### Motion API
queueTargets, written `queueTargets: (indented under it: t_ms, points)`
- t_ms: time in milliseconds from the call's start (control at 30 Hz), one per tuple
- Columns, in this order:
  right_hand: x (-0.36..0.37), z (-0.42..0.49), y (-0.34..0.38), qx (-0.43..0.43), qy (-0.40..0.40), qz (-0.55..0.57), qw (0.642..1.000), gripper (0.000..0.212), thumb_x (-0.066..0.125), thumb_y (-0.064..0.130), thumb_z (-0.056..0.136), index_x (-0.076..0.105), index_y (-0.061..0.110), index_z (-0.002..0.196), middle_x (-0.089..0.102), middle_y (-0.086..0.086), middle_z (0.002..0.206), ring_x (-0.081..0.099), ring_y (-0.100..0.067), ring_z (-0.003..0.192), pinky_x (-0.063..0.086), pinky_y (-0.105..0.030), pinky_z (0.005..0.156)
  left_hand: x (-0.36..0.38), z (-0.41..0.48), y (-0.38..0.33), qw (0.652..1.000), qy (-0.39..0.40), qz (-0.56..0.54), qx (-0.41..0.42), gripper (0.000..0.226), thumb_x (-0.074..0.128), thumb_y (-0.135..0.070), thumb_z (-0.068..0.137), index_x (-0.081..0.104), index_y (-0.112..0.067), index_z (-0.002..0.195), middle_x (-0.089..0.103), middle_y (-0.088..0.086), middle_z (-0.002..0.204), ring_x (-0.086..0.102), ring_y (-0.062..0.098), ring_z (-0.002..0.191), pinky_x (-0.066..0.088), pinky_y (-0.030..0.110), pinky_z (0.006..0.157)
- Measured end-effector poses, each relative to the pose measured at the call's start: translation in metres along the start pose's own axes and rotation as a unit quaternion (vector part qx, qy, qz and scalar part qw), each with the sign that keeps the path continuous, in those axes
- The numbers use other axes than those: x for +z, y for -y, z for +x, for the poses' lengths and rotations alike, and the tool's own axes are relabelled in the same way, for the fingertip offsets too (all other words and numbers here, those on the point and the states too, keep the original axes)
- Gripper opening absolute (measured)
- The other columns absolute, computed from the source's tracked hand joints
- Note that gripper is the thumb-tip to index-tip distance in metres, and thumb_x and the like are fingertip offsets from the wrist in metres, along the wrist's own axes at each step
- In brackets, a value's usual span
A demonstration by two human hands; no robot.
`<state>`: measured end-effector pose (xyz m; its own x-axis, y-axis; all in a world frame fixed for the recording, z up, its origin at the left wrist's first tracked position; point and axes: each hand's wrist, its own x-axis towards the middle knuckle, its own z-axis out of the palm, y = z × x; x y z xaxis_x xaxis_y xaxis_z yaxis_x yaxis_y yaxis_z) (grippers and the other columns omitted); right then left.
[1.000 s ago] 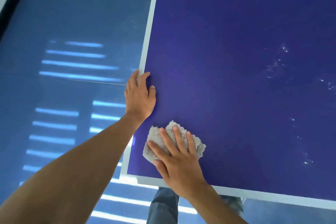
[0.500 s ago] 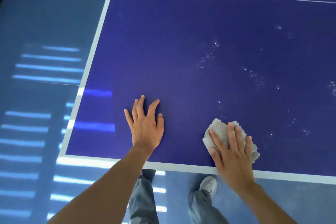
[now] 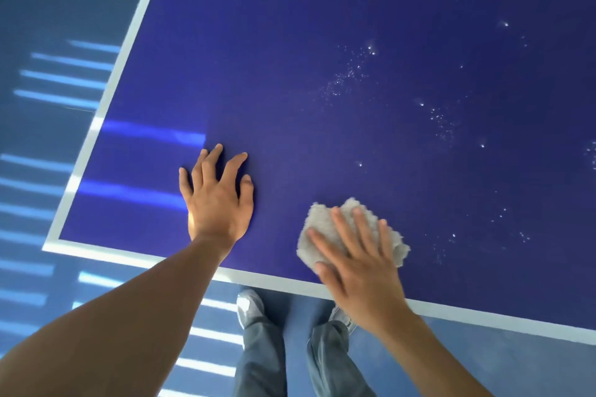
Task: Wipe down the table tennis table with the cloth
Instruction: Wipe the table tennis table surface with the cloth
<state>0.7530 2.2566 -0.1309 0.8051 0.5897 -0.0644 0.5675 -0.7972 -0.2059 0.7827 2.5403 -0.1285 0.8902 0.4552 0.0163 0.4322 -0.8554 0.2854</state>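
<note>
Grey fluffy cloth (image 3: 319,222) sits by the near edge of the blue table tennis table (image 3: 290,74), pressed flat under the straight fingers of the right hand (image 3: 358,264), left hand (image 3: 219,203) splayed empty beside it; white specks (image 3: 351,71) lie ahead and rightward, nearer the cloth hand.

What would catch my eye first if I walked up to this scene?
The deep blue table tennis table fills the view, with pale specks scattered right of its middle. Near the front edge, the right hand presses a fluffy grey cloth flat, while the left hand rests spread beside it.
</note>
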Motion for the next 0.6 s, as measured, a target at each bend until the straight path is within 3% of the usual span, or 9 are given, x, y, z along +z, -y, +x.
queueTargets:
  t_ms: [167, 300, 400, 467, 533, 600]
  points:
    - [-0.024, 0.059, -0.042, 0.170, 0.008, -0.010, 0.985, 0.068, 0.027, 0.067, 0.102, 0.031, 0.037, 0.163, 0.015, -0.008, 0.174, 0.009, -0.040, 0.160, 0.009, -0.071, 0.123, 0.001, 0.002, -0.001, 1.000, 0.017, 0.017, 0.002, 0.052, 0.030, -0.049, 0.098, 0.047, -0.036, 0.146, 0.033, 0.004, 0.163, 0.022, 0.027, 0.154, 0.006, 0.057, 0.126]
    - [-0.022, 0.103, -0.018, 0.131, -0.013, 0.017, 0.991, 0.087, 0.048, 0.071, 0.095, 0.026, 0.024, 0.165, 0.008, -0.016, 0.174, 0.006, -0.042, 0.160, 0.006, -0.068, 0.125, -0.001, 0.002, -0.001, 1.000, 0.023, 0.020, -0.003, 0.053, 0.029, -0.049, 0.098, 0.048, -0.036, 0.146, 0.032, 0.003, 0.163, 0.021, 0.026, 0.155, 0.005, 0.056, 0.127]
    - [-0.021, 0.100, -0.008, 0.073, -0.071, 0.093, 0.990, 0.061, 0.074, 0.049, 0.089, 0.058, 0.016, 0.137, 0.022, -0.019, 0.169, 0.020, -0.040, 0.157, 0.013, -0.061, 0.127, -0.002, 0.003, -0.001, 0.999, 0.027, 0.020, -0.005, 0.053, 0.027, -0.050, 0.098, 0.048, -0.037, 0.146, 0.032, 0.003, 0.163, 0.020, 0.025, 0.155, 0.004, 0.056, 0.127]
    - [-0.027, 0.091, -0.008, 0.056, -0.115, 0.061, 0.990, 0.036, 0.080, 0.036, 0.084, 0.070, 0.015, 0.112, 0.047, -0.016, 0.154, 0.041, -0.039, 0.145, 0.023, -0.060, 0.125, -0.003, 0.003, -0.001, 0.999, 0.033, 0.020, -0.006, 0.054, 0.027, -0.050, 0.098, 0.047, -0.037, 0.146, 0.031, 0.003, 0.164, 0.018, 0.025, 0.156, 0.003, 0.056, 0.127]
    - [-0.037, 0.082, -0.008, 0.056, -0.146, 0.036, 0.987, 0.022, 0.085, 0.024, 0.079, 0.074, 0.016, 0.095, 0.066, -0.007, 0.123, 0.060, -0.033, 0.115, 0.043, -0.054, 0.109, -0.003, 0.003, -0.001, 0.999, 0.038, 0.022, -0.007, 0.054, 0.026, -0.050, 0.098, 0.046, -0.037, 0.146, 0.031, 0.003, 0.164, 0.017, 0.025, 0.156, 0.002, 0.055, 0.127]
    - [-0.052, 0.074, -0.002, 0.041, -0.147, 0.083, 0.985, 0.016, 0.085, 0.020, 0.080, 0.074, 0.016, 0.091, 0.068, 0.003, 0.097, 0.062, -0.025, 0.090, 0.053, -0.044, 0.089, -0.003, 0.003, -0.001, 0.999, 0.037, 0.021, -0.007, 0.054, 0.027, -0.050, 0.098, 0.046, -0.036, 0.146, 0.031, 0.003, 0.164, 0.017, 0.025, 0.156, 0.002, 0.056, 0.127]
